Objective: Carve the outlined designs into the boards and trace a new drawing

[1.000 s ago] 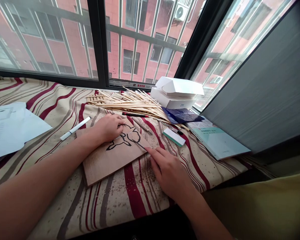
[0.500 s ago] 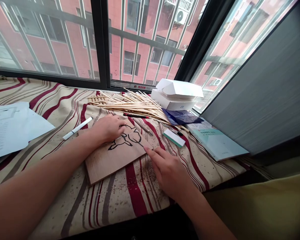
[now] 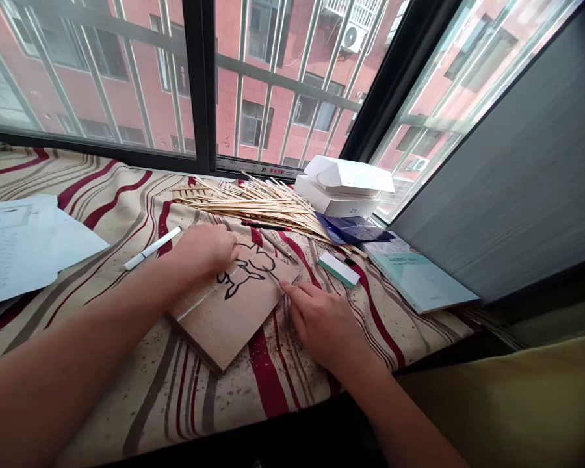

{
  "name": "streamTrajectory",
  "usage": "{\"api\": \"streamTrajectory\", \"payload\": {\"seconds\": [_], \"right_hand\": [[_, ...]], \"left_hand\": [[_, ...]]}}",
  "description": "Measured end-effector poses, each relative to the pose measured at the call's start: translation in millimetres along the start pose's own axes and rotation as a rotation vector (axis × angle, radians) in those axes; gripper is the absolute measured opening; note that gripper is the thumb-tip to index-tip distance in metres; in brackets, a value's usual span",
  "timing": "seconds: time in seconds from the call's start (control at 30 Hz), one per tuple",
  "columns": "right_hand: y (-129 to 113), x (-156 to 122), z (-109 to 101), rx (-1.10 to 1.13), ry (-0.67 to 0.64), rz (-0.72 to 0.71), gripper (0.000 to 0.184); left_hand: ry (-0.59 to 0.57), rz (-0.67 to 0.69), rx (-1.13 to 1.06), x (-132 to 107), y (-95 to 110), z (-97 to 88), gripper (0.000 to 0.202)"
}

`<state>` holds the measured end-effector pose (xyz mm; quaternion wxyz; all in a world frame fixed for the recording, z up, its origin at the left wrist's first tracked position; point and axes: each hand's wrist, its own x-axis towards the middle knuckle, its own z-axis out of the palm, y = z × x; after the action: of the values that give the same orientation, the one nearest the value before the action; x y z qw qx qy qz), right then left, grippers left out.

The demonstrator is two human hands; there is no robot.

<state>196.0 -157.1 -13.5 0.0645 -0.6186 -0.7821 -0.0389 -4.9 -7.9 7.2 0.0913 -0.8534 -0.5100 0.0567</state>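
Note:
A thin wooden board (image 3: 224,318) with a black animal outline drawn on it lies tilted on the striped cloth (image 3: 127,201). My left hand (image 3: 205,250) rests on the board's far end, fingers curled over the edge beside the drawing. My right hand (image 3: 322,322) lies at the board's right edge, fingers pressed together. Its fingertips pinch a thin dark tool (image 3: 273,276) whose tip touches the outline.
A white marker (image 3: 152,248) lies left of the board, and papers (image 3: 19,247) sit further left. Behind are a pile of thin wooden sticks (image 3: 258,201), a white box (image 3: 344,185), a blue bag (image 3: 353,227), a small green-white block (image 3: 338,268) and a book (image 3: 419,279). Sawdust speckles the cloth.
The board has turned under my left hand, its near end swinging to the right. My right hand has crept up and left along the board's edge.

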Motion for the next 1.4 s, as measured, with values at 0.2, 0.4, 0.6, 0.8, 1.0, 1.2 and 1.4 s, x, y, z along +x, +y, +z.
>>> {"api": "streamTrajectory", "payload": {"seconds": [0.2,0.4,0.6,0.8,1.0,1.2,1.4], "right_hand": [[-3.2,-1.7,2.2,-0.041,-0.015,-0.015,0.051],[-16.3,0.8,-4.1,-0.189,-0.037,-0.082,0.053],[-26.1,4.8,-6.7,-0.228,-0.063,-0.125,0.054],[-23.1,4.8,-9.9,-0.220,-0.102,-0.112,0.053],[2.2,7.5,-11.5,-0.197,-0.065,-0.174,0.049],[11.1,15.7,-14.3,-0.163,-0.079,-0.223,0.049],[17.7,20.5,-18.1,-0.112,-0.118,-0.203,0.049]], "left_hand": [[0.090,0.036,-0.065,5.2,-4.3,14.1,0.063],[0.112,0.277,-0.246,25.1,-17.1,40.8,0.059],[0.137,0.304,-0.210,24.0,-13.8,39.6,0.059],[0.106,0.293,-0.126,20.7,-8.5,32.5,0.057],[0.101,0.293,-0.133,22.2,-6.7,31.4,0.055],[0.087,0.327,-0.083,23.7,-6.5,31.7,0.054],[0.053,0.301,-0.111,21.8,-5.3,29.3,0.055]]}}
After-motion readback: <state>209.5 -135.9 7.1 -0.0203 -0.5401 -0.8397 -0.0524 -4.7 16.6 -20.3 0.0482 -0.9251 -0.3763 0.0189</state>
